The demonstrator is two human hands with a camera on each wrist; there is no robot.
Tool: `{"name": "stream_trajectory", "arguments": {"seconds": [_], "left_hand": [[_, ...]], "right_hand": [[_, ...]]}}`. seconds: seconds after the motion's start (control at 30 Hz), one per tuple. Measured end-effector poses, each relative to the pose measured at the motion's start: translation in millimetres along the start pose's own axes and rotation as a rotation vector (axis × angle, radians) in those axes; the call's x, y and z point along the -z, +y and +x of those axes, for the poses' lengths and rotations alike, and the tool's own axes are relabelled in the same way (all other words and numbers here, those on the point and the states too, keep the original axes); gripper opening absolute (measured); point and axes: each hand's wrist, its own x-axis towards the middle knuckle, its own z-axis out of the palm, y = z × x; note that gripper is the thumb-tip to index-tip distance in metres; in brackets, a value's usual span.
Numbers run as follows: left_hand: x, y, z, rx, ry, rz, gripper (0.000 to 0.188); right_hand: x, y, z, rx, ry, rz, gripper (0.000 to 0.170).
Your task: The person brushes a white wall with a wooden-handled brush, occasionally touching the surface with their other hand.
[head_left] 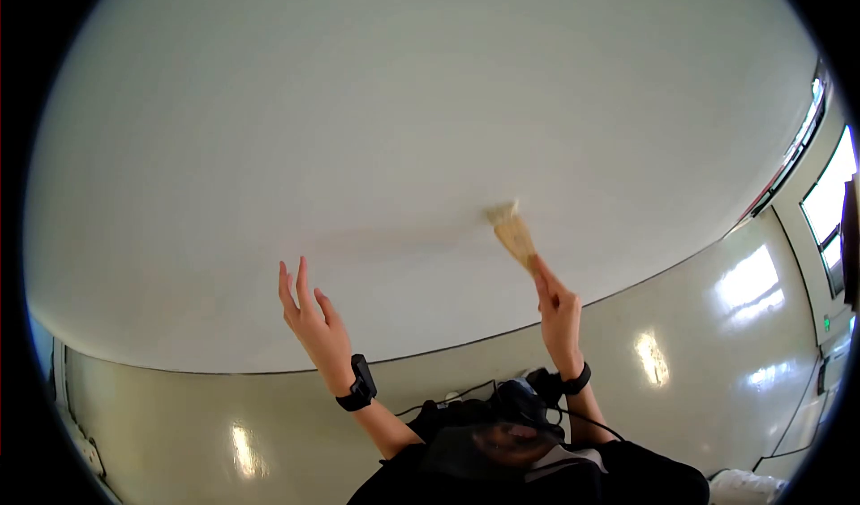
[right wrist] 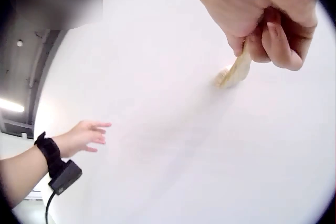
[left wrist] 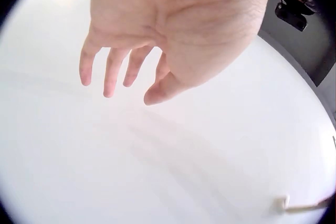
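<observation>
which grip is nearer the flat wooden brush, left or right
Right. The right grip holds the flat wooden brush by its handle; the left grip is off to the brush's left, apart from it and holding nothing.

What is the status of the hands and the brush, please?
Right hand gripping brush; bristles at white surface. Left hand empty. Nothing visible in the brush's way.
</observation>
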Motion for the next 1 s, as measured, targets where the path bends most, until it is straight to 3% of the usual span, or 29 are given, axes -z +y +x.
{"name": "stream_trajectory", "arguments": {"seconds": [0.1,0.2,0.23,0.33,0.4,0.47,0.53,0.67,1.0], "left_hand": [[-1,-2,-1,0.002,0.023,0.02,0.053],[-3,-3,-5,0.034,-0.012,-0.036,0.053],[-7,-4,-3,0.034,-0.012,-0.026,0.052],[-2,-7,-7,0.045,-0.04,0.019,0.052],[-1,-5,-6,0.057,-0.05,0.037,0.052],[-1,-6,-7,0.047,-0.058,0.026,0.052],[0,-4,-8,0.04,-0.067,0.012,0.052],[0,-5,-9,0.002,-0.072,0.022,0.052],[-1,-7,-11,0.028,-0.173,0.095,0.056]], "right_hand": [[-1,47,-21,-0.179,-0.211,-0.155,0.028],[-1,86,-32,-0.193,-0.283,-0.08,0.027],[13,51,-21,-0.327,-0.335,-0.082,0.028],[52,-25,1,-0.28,-0.193,0.149,0.028],[74,-62,21,-0.092,-0.024,0.257,0.031],[82,-91,44,0.133,0.187,0.192,0.033],[76,-123,72,0.252,0.3,0.236,0.034],[55,-134,91,0.2,0.225,0.215,0.037],[61,-94,23,-0.059,-0.035,-0.095,0.032]]}}
